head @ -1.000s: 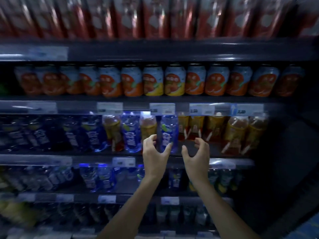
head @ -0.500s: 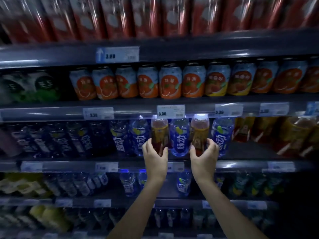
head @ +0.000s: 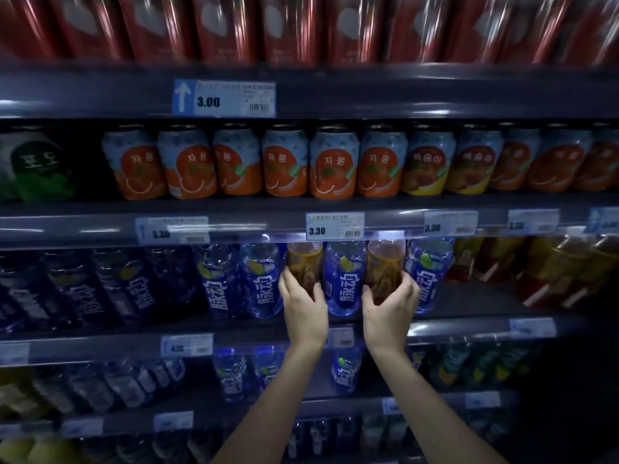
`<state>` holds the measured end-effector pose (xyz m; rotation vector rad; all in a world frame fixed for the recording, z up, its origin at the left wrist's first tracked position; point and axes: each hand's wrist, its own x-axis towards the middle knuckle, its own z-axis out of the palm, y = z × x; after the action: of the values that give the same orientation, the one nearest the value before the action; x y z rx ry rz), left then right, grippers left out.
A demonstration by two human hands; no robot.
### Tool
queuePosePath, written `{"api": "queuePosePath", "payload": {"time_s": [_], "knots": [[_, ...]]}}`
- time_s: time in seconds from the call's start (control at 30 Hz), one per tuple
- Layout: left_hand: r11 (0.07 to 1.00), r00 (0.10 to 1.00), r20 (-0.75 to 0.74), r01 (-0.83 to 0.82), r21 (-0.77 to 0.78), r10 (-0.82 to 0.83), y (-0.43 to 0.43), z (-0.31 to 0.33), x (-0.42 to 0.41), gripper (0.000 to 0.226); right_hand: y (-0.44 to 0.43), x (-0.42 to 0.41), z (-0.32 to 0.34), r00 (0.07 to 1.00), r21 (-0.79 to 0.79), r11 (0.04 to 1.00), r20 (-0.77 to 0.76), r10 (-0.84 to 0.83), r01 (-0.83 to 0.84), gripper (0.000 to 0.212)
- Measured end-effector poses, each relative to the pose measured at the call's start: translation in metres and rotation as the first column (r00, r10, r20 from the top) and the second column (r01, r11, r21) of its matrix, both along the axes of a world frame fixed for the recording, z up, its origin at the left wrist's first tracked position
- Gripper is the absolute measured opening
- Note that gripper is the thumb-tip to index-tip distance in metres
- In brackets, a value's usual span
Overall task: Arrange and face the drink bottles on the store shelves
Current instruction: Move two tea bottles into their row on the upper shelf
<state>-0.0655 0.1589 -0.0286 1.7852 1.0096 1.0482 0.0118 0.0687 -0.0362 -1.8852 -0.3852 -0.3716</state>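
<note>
Fingers (head: 285, 283) of the left hand (head: 303, 311) curl round an amber bottle (head: 304, 264), while the right hand (head: 390, 309) clamps a second amber bottle (head: 383, 259); both bottles stand upright on the shelf (head: 469, 328). A blue bottle (head: 345, 279) stands between the two grips, touching both. A second earlier, both hands hovered spread and empty, just short of the row.

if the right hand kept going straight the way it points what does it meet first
The right hand grips the amber plastic drink bottle, so that comes first; what stands behind it on the shelf is unclear.
</note>
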Motion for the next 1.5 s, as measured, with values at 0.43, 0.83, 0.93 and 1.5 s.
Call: {"api": "queuePosePath", "payload": {"time_s": [0.43, 0.83, 0.93, 1.5], "knots": [[0.996, 0.996, -0.045, -0.073, 0.045, 0.075, 0.008, -0.005, 0.009, 0.08, 0.001, 0.013, -0.009, 0.998, -0.012, 1.0, -0.059, -0.005, 0.005, 0.08], [0.992, 0.999, -0.041, -0.027, 0.121, 0.033, -0.002, -0.01, -0.019, 0.08, -0.01, 0.008, -0.005, 0.997, -0.042, 0.999, -0.076, 0.012, -0.015, 0.081], [0.994, 0.999, -0.022, -0.036, 0.1, 0.039, -0.006, -0.009, -0.02, 0.081, -0.01, 0.007, -0.005, 0.996, -0.03, 0.999, -0.083, 0.018, -0.021, 0.08], [0.979, 0.978, 0.062, -0.198, -0.049, 0.201, -0.013, -0.006, -0.003, 0.077, -0.009, 0.008, 0.0, 0.986, -0.011, 1.0, -0.164, -0.017, 0.016, 0.08]]}}
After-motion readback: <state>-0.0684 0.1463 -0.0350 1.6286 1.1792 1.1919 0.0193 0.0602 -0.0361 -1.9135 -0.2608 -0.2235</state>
